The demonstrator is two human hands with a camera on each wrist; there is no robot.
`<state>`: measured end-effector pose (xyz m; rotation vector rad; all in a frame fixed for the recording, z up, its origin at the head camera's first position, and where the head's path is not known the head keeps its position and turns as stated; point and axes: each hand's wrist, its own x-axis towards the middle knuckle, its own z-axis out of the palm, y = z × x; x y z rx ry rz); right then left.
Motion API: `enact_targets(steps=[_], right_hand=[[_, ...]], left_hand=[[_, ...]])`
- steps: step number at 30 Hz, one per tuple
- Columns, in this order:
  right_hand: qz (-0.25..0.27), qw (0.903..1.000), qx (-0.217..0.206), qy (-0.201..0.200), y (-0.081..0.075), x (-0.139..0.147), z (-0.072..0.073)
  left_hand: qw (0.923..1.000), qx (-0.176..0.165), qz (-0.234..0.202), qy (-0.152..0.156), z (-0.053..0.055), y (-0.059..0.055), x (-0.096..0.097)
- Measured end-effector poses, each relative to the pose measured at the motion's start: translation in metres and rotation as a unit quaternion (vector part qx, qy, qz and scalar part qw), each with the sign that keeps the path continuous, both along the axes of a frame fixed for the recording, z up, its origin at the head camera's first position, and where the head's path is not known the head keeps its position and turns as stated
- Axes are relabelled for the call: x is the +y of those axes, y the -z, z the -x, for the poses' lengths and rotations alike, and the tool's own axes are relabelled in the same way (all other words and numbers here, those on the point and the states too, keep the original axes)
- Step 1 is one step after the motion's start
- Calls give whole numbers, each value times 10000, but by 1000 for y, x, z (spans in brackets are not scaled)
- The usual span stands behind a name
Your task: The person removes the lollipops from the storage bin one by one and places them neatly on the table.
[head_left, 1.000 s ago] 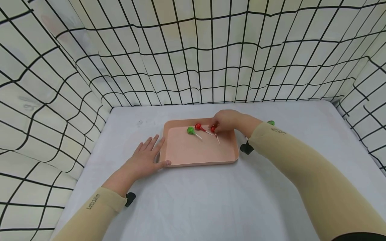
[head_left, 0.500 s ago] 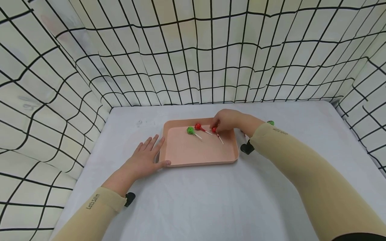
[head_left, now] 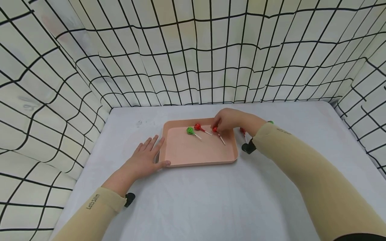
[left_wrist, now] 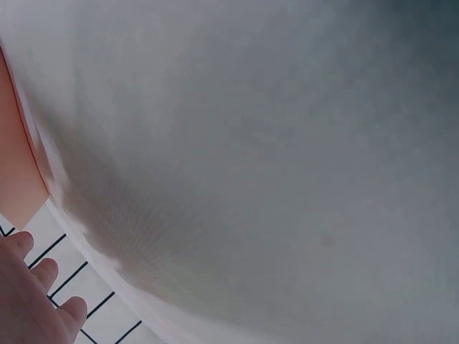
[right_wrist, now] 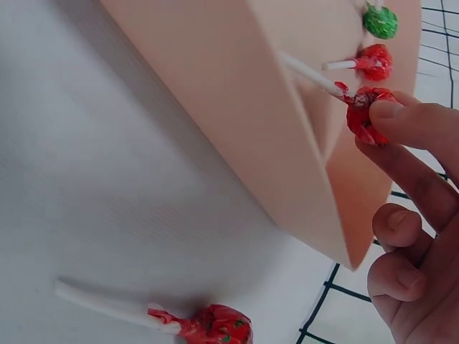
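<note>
My right hand (head_left: pixel 227 119) pinches the red head of a lollipop (right_wrist: pixel 366 118) between thumb and finger, inside the far right part of the pink tray (head_left: pixel 196 154). Its white stick slants toward the near side. Left of it in the tray lie another red lollipop (head_left: pixel 197 127) and a green lollipop (head_left: pixel 190 131), sticks angled to the near right. My left hand (head_left: pixel 146 159) lies spread at the tray's left edge, its thumb touching the near left corner. The left wrist view catches only some of its fingertips and a bit of the tray.
Outside the tray on the right, a red lollipop (right_wrist: pixel 219 326) lies on the white tabletop (head_left: pixel 193 201). A green lollipop (head_left: pixel 270 122) shows partly behind the right sleeve. White walls with a black grid (head_left: pixel 211 50) stand at the back and sides.
The stick of the pinched lollipop has swung slightly to the right, and my right hand has shifted a little that way. The left hand and the other lollipops in the tray stay put.
</note>
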<state>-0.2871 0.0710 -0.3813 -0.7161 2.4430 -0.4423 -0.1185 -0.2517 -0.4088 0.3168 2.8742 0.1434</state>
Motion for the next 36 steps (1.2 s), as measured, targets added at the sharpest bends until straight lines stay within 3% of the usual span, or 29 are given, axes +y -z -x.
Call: enact_targets(steps=[8, 22, 36], right_hand=[[338, 9993, -36, 138, -11, 17, 0], [688, 9960, 469, 318, -31, 59, 4], [419, 9929, 651, 905, -30, 137, 0]], left_hand=[[9999, 109, -57, -5, 0, 0, 1], [10000, -46, 48, -22, 1, 2, 1], [9999, 105, -72, 11, 1, 5, -1]])
